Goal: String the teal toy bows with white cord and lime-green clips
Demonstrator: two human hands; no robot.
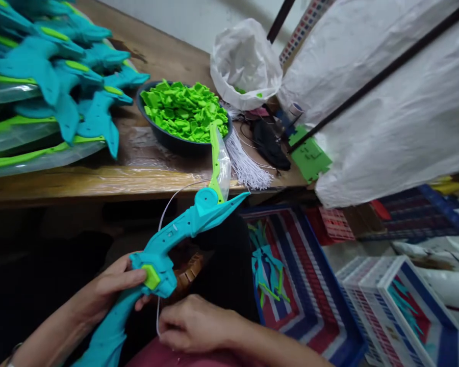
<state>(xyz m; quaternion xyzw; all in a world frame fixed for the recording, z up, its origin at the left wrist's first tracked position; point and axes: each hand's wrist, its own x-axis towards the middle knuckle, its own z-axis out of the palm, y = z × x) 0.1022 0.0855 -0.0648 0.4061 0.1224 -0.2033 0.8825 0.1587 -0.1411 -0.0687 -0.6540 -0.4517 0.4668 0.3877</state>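
Note:
A turquoise toy bow (172, 237) lies slantwise across my lap, its upper limb with green trim and clear plastic reaching up to the table edge. My left hand (117, 285) is closed around its middle, the thumb beside a lime-green insert (152, 277). Below it, my right hand (199, 323) is closed with the fingers pinching a thin white string (158, 311). The string loops behind the bow and up toward its upper limb. The bow's lower end runs out of view at the bottom.
On the wooden table (153, 176) stand a dark bowl (176, 146) of lime-green pieces, a white plastic bag (225, 76) and a bundle of white strings (248, 160). Turquoise toy bows (61, 76) are piled at left. Blue-rimmed (329, 306) and white baskets (401, 306) stand at right.

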